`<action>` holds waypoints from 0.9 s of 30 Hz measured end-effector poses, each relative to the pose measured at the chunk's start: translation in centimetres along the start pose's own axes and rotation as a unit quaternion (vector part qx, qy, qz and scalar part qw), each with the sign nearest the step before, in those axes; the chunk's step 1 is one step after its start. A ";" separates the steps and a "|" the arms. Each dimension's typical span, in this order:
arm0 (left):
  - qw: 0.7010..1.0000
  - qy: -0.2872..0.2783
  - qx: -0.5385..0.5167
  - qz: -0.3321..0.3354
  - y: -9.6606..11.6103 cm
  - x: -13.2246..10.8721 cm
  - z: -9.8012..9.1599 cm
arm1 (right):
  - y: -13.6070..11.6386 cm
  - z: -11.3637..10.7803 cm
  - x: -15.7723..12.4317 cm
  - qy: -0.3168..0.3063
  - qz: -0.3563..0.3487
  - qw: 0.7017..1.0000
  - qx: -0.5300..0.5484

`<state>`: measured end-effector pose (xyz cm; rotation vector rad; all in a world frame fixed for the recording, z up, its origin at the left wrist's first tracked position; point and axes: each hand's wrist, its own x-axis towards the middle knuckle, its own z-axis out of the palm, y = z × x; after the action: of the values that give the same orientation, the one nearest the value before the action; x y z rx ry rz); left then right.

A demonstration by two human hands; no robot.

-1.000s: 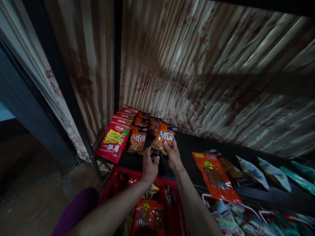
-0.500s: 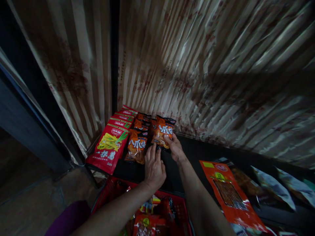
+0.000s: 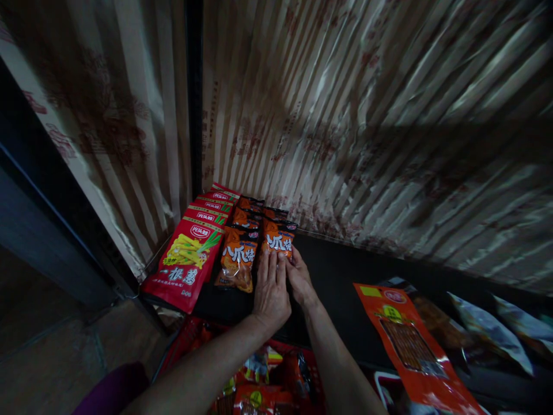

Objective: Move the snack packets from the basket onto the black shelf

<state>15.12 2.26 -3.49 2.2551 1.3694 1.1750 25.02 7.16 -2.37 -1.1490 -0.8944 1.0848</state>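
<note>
An orange snack packet (image 3: 277, 240) lies on the black shelf (image 3: 341, 271), at the front of a row of like packets next to another orange packet (image 3: 237, 262). My left hand (image 3: 270, 286) rests flat on its lower edge, fingers stretched out and together. My right hand (image 3: 299, 278) is beside it, fingers closed on the packet's lower right corner. The two hands touch each other.
A row of red snack packets (image 3: 189, 256) fills the shelf's left end by a black post (image 3: 193, 98). A striped curtain (image 3: 367, 127) hangs behind. A long orange packet (image 3: 406, 340) and pale packets (image 3: 488, 328) lie to the right. A red basket (image 3: 276, 374) of snacks sits below my arms.
The orange packet went from raised in both hands to lying on the shelf in its row. My left hand has opened flat on it, and the view has shifted slightly.
</note>
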 end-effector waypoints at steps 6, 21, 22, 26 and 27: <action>0.999 0.010 0.025 -0.017 0.1 0.5 0.2 | 0.3 0.1 -0.1 0.000 -0.001 1.000 -0.017; 0.998 0.016 0.001 -0.062 0.1 0.4 0.4 | 0.3 -0.9 -0.7 0.049 -0.002 0.999 0.007; 0.998 0.017 0.003 -0.061 0.1 0.5 0.4 | 0.2 -1.0 -0.7 0.049 0.003 0.999 0.011; 0.999 0.025 0.012 -0.036 0.2 0.5 0.3 | 0.0 -1.4 -0.1 0.039 0.011 0.999 0.027; 0.999 0.026 0.014 -0.033 0.2 0.5 0.3 | 0.0 -1.5 0.2 0.041 0.007 0.999 0.024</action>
<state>15.58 2.61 -3.33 2.1940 1.4774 1.2090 26.52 6.97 -2.65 -1.1529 -0.7926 1.0568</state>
